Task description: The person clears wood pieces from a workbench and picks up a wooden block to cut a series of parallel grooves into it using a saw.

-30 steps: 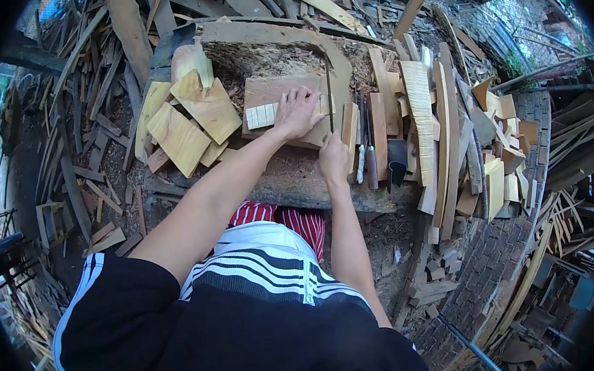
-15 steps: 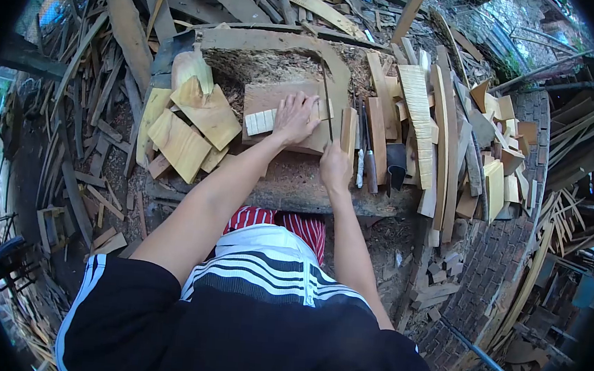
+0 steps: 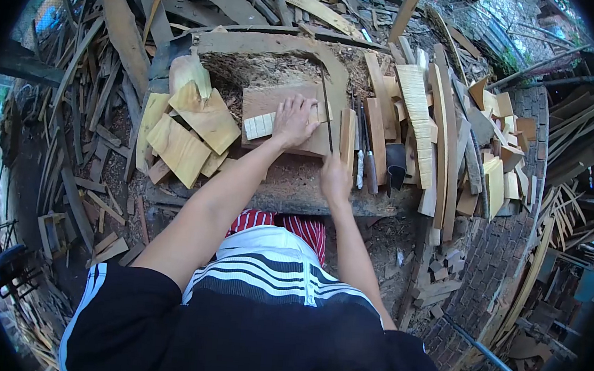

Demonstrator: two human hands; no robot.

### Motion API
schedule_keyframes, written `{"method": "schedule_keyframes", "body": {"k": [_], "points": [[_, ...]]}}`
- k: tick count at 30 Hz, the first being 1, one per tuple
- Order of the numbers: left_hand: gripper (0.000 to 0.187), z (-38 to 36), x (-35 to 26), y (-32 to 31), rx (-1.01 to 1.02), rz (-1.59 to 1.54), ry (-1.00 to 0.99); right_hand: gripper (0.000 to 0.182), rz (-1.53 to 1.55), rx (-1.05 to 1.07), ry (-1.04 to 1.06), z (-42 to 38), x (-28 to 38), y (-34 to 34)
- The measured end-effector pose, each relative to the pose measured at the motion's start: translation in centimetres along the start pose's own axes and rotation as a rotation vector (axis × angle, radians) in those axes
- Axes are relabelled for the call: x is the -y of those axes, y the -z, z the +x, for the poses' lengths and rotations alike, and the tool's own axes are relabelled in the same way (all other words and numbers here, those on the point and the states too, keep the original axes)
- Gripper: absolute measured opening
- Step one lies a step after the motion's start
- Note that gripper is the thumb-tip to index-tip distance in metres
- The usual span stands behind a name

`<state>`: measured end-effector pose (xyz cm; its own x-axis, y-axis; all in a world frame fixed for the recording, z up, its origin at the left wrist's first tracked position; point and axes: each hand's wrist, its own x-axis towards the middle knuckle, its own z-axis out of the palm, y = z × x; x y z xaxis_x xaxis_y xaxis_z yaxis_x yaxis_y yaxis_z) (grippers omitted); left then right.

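A pale wooden strip [image 3: 258, 126] with evenly spaced cross lines lies on a broad wooden block [image 3: 265, 101]. My left hand [image 3: 295, 121] presses over the strip, its fingers bent across it and holding it against the block. Past the fingers, the strip's right end shows beside a long, narrow, dark saw blade [image 3: 327, 104]. My right hand [image 3: 336, 180] is closed around the near end of this saw, hiding its handle. The blade points away from me, across the strip's right end.
Flat yellowish wood pieces [image 3: 178, 147] lie left of the block. Right of the saw are narrow tools with handles [image 3: 372, 172], wooden bars [image 3: 376, 139] and a long ridged strip [image 3: 415, 118]. A hollowed, crumbly log bench [image 3: 296, 192] bears the work; scrap wood surrounds it.
My right hand and the saw have shifted slightly toward me. My left hand stays on the strip, and the view has moved a little.
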<state>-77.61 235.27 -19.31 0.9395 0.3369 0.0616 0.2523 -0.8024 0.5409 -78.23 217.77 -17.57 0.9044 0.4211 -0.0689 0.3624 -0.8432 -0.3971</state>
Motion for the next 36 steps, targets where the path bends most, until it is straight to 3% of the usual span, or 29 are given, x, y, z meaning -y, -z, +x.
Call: {"method": "schedule_keyframes", "body": {"k": [4,12,19,24,27,31,36], "points": [[0.054,-0.1,-0.7,0.9,0.035,0.026,0.033,0.023,0.039,0.113,-0.086,-6.5,-1.9,1.3],[0.055,-0.2,-0.1,0.7,0.022,-0.016,-0.016,0.021,-0.059,-0.04,0.046,3.2,0.2,-1.7],[0.054,-0.1,-0.3,0.7,0.021,0.002,0.0,0.019,-0.104,0.11,-0.091,-5.8,-0.3,2.6],[0.054,-0.1,-0.4,0.5,0.018,-0.042,-0.027,0.02,-0.024,-0.027,0.045,2.9,1.1,0.0],[0.054,0.3,-0.3,0.9,0.022,-0.026,-0.014,0.02,0.015,-0.055,0.076,3.3,-0.3,-2.1],[0.053,-0.1,-0.2,0.9,0.025,-0.003,-0.025,0.017,-0.031,0.043,-0.051,-4.4,-0.9,0.8],[0.053,0.0,-0.3,0.8,0.043,-0.011,-0.028,0.016,-0.041,-0.008,0.017,-2.5,-1.1,-0.1]]}}
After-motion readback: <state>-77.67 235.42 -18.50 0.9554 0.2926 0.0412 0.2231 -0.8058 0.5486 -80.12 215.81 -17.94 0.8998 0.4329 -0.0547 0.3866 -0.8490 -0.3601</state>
